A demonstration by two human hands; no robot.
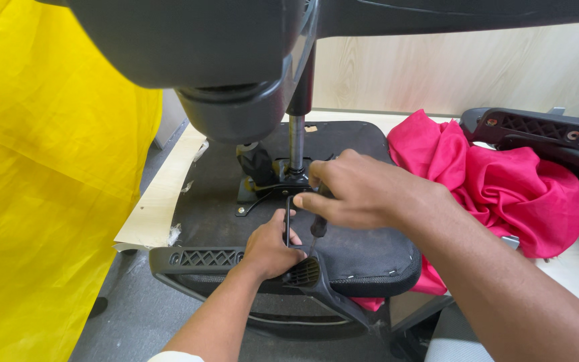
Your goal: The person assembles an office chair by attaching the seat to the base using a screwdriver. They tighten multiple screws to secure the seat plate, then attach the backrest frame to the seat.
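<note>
A yellow cloth fills the whole left side of the view, hanging down to the grey floor. Across the top looms the dark chair base, raised on its metal gas column, which runs down to the mounting plate in the middle of the scene. The column stands on the upturned office chair seat, whose black fabric underside faces up and rests on a pale wooden tabletop. To the right of the seat lies a crumpled pink cloth, touching the seat's right edge, and beyond it at the far right a black armrest part lies across the table. Another black armrest with a lattice pattern runs along the near edge of the seat.

The right hand reaches in from the lower right, fingers curled shut around the dark handle of a tool just near of the mounting plate. The left hand comes up from below, directly near of the right hand and almost touching it, closed around a thin black L-shaped key that stands upright between the two hands. What the key's tip meets is hidden by the fingers
</note>
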